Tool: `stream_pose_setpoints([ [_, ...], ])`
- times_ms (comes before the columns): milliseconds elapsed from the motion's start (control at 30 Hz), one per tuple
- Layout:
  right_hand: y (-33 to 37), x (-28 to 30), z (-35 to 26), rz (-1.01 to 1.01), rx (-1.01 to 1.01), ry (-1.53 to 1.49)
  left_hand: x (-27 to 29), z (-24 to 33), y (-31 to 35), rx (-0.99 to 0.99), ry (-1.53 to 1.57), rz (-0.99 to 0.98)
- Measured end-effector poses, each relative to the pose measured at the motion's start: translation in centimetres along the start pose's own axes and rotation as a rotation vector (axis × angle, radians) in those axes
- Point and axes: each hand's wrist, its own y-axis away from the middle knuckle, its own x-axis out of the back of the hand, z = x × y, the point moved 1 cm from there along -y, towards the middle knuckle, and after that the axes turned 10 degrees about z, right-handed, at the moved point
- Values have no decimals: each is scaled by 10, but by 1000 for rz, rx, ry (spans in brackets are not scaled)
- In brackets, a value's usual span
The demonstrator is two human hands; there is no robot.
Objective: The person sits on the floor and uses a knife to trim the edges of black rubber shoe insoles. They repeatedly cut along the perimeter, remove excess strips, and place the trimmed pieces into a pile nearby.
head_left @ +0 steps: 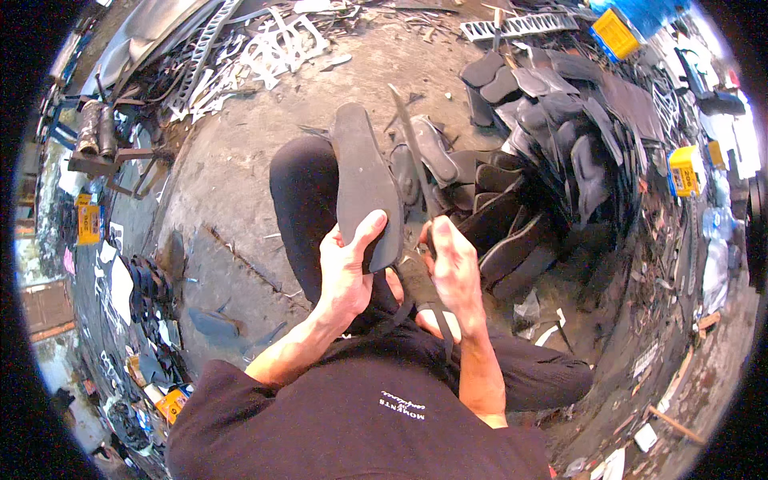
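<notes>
My left hand (349, 268) grips the heel end of a dark grey shoe sole (362, 168), its thumb pressed on the flat face. The sole stands up lengthwise in front of me, its broad end away from me. Closed round the lower end of a long, narrow knife (411, 138) is my right hand (456, 276). The blade points up and away, just right of the sole, with a small gap between them. A thin dark strip (394, 320) hangs below my hands. Part of the knife's handle is hidden by my fingers.
A big heap of dark soles (560, 136) lies to the right, with more soles stacked (512, 252) near my right knee. White cut-out scraps (280, 48) litter the far left. Yellow boxes (685, 170) stand at the right. My bent left leg (300, 208) is beside the sole.
</notes>
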Motion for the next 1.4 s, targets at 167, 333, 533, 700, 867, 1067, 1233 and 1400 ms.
stream_pose_setpoints([
  [167,38,15,4,-105,17,195,7,13,0,62,54,29],
  [333,-6,-25,7,-40,163,55,15,14,0,122,38,-80],
  [533,-31,-18,0,-125,-78,-303,13,6,9,-59,-279,-111],
  [700,9,24,-3,-121,-267,-491,1,-2,-12,-309,-330,-268],
  [867,38,59,42,-148,-501,-412,-30,-3,-46,-56,-112,-210],
  [1067,59,81,25,-176,-511,-259,-35,-11,-60,213,-15,-384],
  [1233,67,100,45,-169,-518,-327,-19,-34,-79,218,-234,-423],
  [1400,65,121,63,-189,-476,-233,-15,-41,-87,181,-342,-514],
])
